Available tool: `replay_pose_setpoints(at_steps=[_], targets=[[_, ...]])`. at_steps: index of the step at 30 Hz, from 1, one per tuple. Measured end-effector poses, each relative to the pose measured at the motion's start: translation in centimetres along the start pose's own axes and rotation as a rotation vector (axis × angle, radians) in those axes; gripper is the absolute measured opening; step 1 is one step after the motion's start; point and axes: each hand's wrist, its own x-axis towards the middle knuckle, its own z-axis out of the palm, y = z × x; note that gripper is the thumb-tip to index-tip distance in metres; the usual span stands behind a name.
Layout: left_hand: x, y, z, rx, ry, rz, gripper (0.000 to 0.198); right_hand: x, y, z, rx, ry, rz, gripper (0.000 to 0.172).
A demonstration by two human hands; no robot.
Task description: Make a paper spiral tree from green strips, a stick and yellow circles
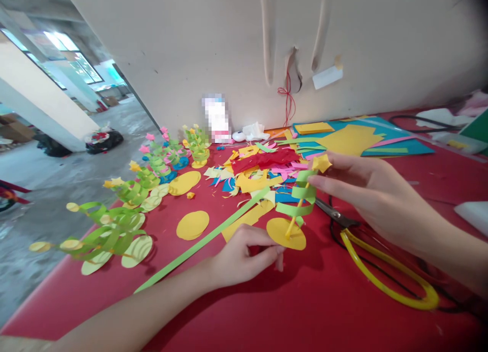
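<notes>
Paper tree held at both ends above the middle of the worktop

The left hand (244, 258) has its fingers pinched on the near rim of the yellow disc (292, 235). The right hand (373, 194) grips the tree (303, 194) lightly at its top green coil, under the star (321, 163). Pulling the hands apart could stretch or tear the thin coil or snap the stem off the disc, and a hard pinch would crease the disc. The open scissors (381, 270) lie just under the right wrist, where a blade could nick it. No box or tray shows. Scraps (263, 171) lie loose toward the far edge of the worktop (305, 311), and finished trees (114, 230) line its left edge.
</notes>
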Motion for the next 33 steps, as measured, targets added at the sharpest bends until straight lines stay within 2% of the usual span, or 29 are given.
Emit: replay_pose_setpoints(at_steps=[11,18,33], targets=[[0.01,-0.08,-0.01,0.004,0.018,0.002,0.030,0.10,-0.23,0.18,-0.036,0.022,-0.022,0.013],[-0.10,-0.13,-0.02,0.038,0.027,-0.007,0.038,0.07,-0.28,0.01,-0.060,0.038,-0.058,0.011],[-0.09,-0.16,-0.05,-0.011,0.036,-0.015,0.039,-0.02,-0.43,0.09,-0.062,0.049,-0.070,0.012]])
